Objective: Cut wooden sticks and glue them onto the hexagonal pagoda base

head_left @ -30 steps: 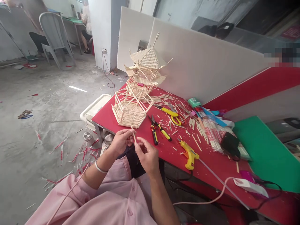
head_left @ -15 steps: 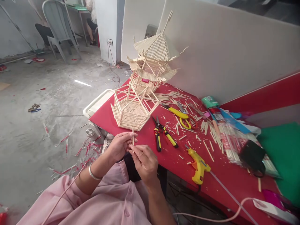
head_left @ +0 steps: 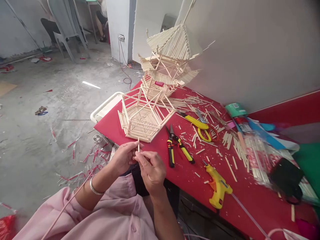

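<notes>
A short wooden stick (head_left: 138, 145) stands nearly upright between my two hands, just off the table's near edge. My left hand (head_left: 126, 154) pinches it around the middle. The fingertips of my right hand (head_left: 151, 168) close on its lower end. Right beyond them sits a hexagonal stick frame (head_left: 143, 123) with a slatted floor and open railings. Behind that rises a taller stick pagoda (head_left: 171, 50) with tiered, slatted roofs. Yellow-and-black pruning shears (head_left: 178, 146) lie to the right of my hands, their blades pointing away.
On the red table (head_left: 185, 176) rest a yellow glue gun (head_left: 217, 186), a yellow utility knife (head_left: 195, 120), scattered stick pieces, bagged sticks (head_left: 258, 160) and a dark pouch (head_left: 287, 178). Wrappers litter the floor at left. A grey chair (head_left: 63, 20) and seated people are farther off.
The camera view has shifted, moving the table items rightward in the picture. Both hands keep hold of the stick, and less of it shows above my left fingers.
</notes>
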`<state>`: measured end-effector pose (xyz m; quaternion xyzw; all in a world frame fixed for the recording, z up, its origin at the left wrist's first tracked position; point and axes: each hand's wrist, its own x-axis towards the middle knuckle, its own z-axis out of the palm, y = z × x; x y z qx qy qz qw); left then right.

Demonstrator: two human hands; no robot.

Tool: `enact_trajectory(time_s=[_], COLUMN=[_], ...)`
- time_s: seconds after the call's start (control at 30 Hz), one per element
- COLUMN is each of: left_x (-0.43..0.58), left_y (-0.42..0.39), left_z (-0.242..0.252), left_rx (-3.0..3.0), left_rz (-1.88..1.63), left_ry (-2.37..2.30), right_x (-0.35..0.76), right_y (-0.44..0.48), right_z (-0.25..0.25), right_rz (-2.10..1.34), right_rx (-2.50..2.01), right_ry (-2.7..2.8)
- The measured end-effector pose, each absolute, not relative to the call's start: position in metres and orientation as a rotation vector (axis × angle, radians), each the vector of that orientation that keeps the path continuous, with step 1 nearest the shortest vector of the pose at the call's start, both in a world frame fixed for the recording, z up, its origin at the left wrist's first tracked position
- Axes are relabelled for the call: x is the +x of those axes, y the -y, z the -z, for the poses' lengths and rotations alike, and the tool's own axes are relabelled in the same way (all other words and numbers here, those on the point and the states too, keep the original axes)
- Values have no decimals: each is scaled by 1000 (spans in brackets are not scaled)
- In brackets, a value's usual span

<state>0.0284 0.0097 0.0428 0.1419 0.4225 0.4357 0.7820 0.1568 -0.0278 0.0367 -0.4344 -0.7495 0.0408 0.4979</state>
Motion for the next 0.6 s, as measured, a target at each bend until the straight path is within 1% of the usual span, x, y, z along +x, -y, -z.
enact_trajectory(time_s=[0.27, 0.6], left_x=[10, -3], left_y=[-13, -29], left_z=[-39, -42], left_rx=[445, 277], left_rz=[-1150, -945], left_ry=[-1159, -982], right_x=[138, 130], right_y=[11, 3], right_z=[-41, -40], right_rz=[-62, -94], right_rx=[-998, -1008], right_ry=[1874, 1929])
